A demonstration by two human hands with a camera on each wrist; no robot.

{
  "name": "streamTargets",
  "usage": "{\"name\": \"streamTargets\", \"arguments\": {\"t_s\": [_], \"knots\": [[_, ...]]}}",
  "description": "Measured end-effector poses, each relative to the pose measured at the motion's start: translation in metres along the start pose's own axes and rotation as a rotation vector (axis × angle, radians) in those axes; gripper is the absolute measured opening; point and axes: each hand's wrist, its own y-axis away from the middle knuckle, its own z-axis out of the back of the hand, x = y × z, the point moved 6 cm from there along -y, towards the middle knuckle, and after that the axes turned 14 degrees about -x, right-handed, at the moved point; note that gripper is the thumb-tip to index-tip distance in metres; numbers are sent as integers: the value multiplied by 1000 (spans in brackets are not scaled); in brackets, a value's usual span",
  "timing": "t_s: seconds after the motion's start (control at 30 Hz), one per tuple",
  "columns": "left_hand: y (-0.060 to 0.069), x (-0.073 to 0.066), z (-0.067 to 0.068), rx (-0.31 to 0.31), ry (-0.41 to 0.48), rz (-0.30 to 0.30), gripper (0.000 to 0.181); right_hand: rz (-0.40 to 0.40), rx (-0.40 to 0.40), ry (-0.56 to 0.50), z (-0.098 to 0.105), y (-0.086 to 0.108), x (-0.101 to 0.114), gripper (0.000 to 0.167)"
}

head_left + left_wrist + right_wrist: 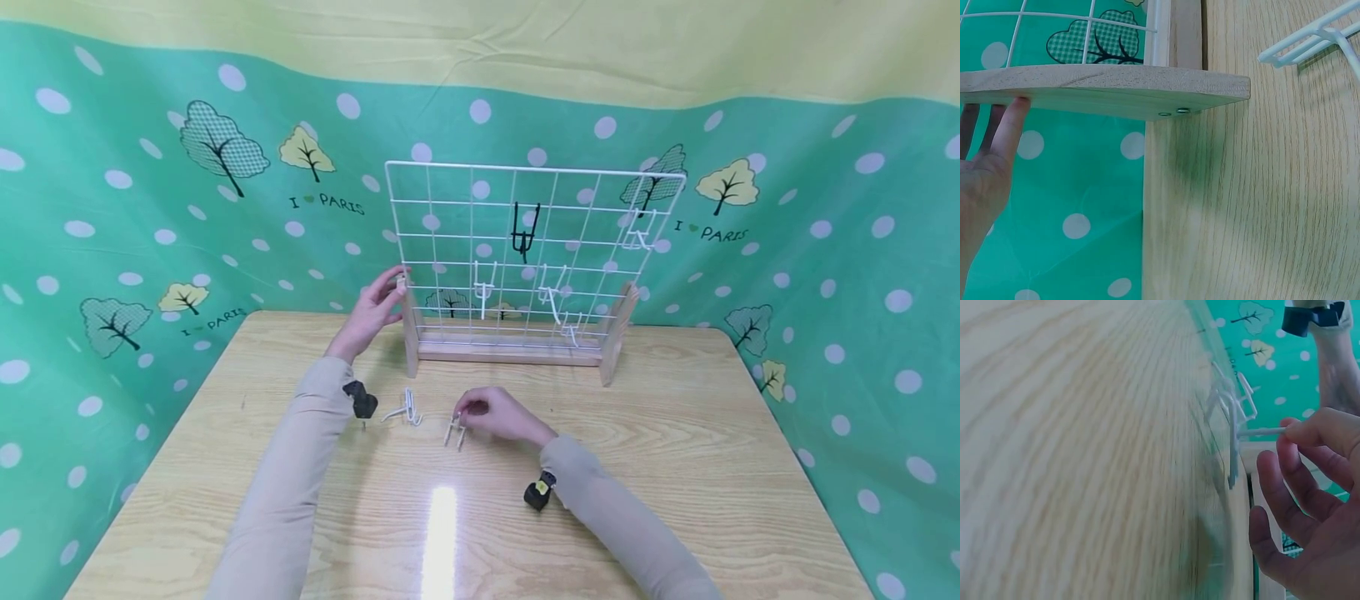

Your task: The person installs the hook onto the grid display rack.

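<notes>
A white wire grid rack (536, 169) stands upright in wooden side supports at the back of the table. My left hand (367, 310) grips the upper end of its left wooden support (411, 337); in the left wrist view, fingertips touch the outer face of that board (1104, 100). Between thumb and index finger, my right hand (498, 414) pinches a white wire hook (454, 430) by its prong, low over the table. The other right fingers (1297, 487) are loosely bent. Another white hook (408, 408) lies on the table to the left.
Several white hooks (483, 290) and one black hook (522, 242) hang on the grid. A wooden crossbar (510, 353) joins the supports near the table (675, 467). Behind and at both sides hangs a green dotted cloth (847, 275).
</notes>
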Motion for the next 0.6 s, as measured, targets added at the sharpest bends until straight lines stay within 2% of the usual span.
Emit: {"name": "streamTargets", "arguments": {"t_s": [0.4,0.6], "knots": [[-1,2,2,-23,-19,-24,51,-50,-62,-33,5,0,-10,9],[0,1,2,-18,-26,-22,51,-38,-134,-95,6,2,-10,9]]}}
